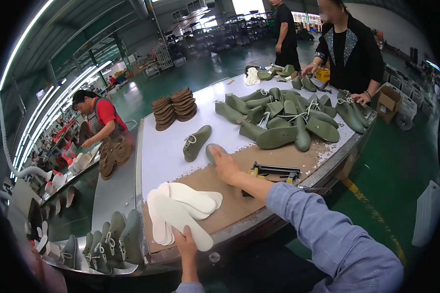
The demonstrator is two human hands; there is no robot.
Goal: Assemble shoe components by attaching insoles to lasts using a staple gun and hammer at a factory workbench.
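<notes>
My left hand point(186, 242) grips the near end of a white insole point(183, 217), thumb on top. That insole lies slanted over a fanned pile of white insoles point(200, 195) at the table's near left. My right hand point(226, 167) is closed on a green shoe last point(211, 151) above the brown board; its far part is hidden under the fingers. Just beyond it, another green last point(198, 142) with a white cord lies alone on the white tabletop. A black-and-yellow staple gun point(276, 171) rests beside my right forearm.
A heap of green lasts point(281, 115) covers the table's far right. Brown sole stacks point(175, 110) stand at the far left. More lasts point(115, 237) line the lower-left conveyor. One person point(349, 53) touches the table's far right; another in red point(105, 115) works at left.
</notes>
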